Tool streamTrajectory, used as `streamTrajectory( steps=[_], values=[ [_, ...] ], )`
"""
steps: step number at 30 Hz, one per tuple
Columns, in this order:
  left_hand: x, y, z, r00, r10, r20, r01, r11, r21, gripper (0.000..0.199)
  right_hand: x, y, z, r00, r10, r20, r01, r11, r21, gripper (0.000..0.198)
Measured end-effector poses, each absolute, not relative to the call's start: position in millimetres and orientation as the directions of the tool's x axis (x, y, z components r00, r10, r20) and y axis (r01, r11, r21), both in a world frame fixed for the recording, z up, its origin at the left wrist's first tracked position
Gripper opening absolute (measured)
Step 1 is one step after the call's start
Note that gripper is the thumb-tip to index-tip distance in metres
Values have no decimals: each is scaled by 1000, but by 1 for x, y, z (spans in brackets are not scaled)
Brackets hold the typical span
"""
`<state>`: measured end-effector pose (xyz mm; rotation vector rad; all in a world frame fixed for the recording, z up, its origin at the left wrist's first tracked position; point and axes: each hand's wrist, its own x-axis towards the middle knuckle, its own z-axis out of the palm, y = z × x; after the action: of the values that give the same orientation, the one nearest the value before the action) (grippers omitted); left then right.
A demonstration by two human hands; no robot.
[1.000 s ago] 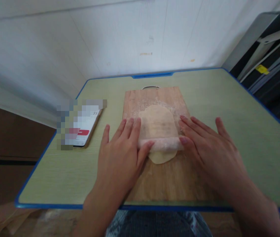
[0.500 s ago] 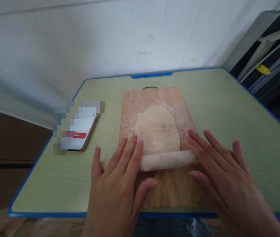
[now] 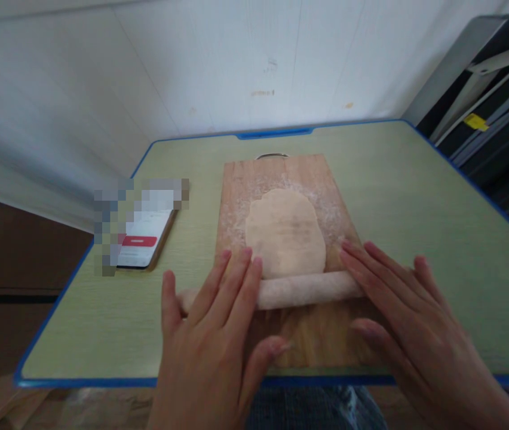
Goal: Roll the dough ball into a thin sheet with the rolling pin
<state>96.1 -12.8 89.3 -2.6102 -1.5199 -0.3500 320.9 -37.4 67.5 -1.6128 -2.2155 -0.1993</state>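
A flattened sheet of pale dough [image 3: 285, 233] lies on a wooden cutting board [image 3: 239, 179] dusted with flour. Across the dough's near edge lies a floury rolling pin [image 3: 306, 290]. My left hand [image 3: 212, 334] rests on the pin's left part, fingers stretched out and thumb spread toward the middle of the board. On the right end lies my right hand [image 3: 411, 328], its fingers also extended and covering that end. Neither hand wraps round the pin. The dough edge under the pin is hidden.
A phone [image 3: 144, 239], partly blurred out, lies on the green table [image 3: 416, 179] left of the board. The table has a blue rim and stands against a white wall [image 3: 218, 65]. A dark rack-like object [image 3: 500, 113] stands beyond the right edge.
The rolling pin and both hands have shifted very slightly toward me relative to the board. My left thumb and little finger are spread a bit wider. The view has tilted a little.
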Motion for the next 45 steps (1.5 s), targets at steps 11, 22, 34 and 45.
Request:
streamTrajectory(
  steps=[11,22,34,45],
  values=[
    [113,26,93,395,891,223,909,-414,46,56,315,-8,73,-226,883,412,965,261,-32,55],
    [105,10,91,439,869,226,891,-454,12,59,321,-21,67,-243,884,398,954,292,-67,53],
    [91,-26,85,544,805,237,836,-543,-75,65,329,-59,59,-376,849,372,906,420,-44,55],
    [119,36,100,420,896,146,906,-422,-22,66,319,-1,78,-276,878,391,955,295,10,55]
  ],
)
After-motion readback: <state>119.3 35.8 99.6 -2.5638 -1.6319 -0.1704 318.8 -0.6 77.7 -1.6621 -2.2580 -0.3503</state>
